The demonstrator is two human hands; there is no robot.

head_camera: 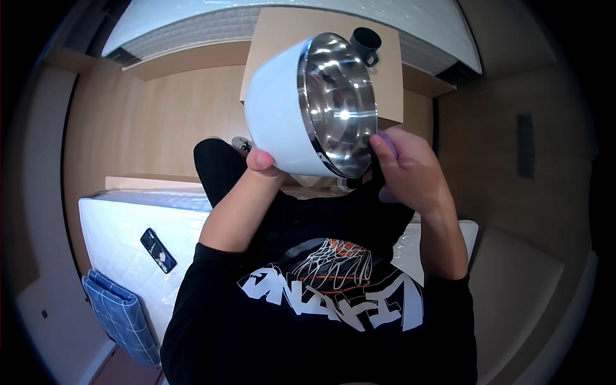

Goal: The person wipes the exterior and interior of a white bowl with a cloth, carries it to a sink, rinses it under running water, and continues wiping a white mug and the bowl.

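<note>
A large bowl [276, 106], white outside and shiny metal inside, is tilted on its side in front of me, its mouth facing right. My left hand [262, 161] holds it from below at the lower left; the thumb shows on the white wall and the other fingers are hidden behind it. Close to the rim's lower right, my right hand [409, 168] grips a purple cloth [389, 143], of which only small parts show. Whether the cloth touches the bowl cannot be made out.
Beyond the bowl stands a light wooden table [279, 29] with a dark mug [366, 43] on it. A plastic-wrapped mattress [115, 226] under me bears a phone [159, 250] and a folded blue checked cloth [120, 313]. Another wrapped mattress [192, 24] lies behind the table.
</note>
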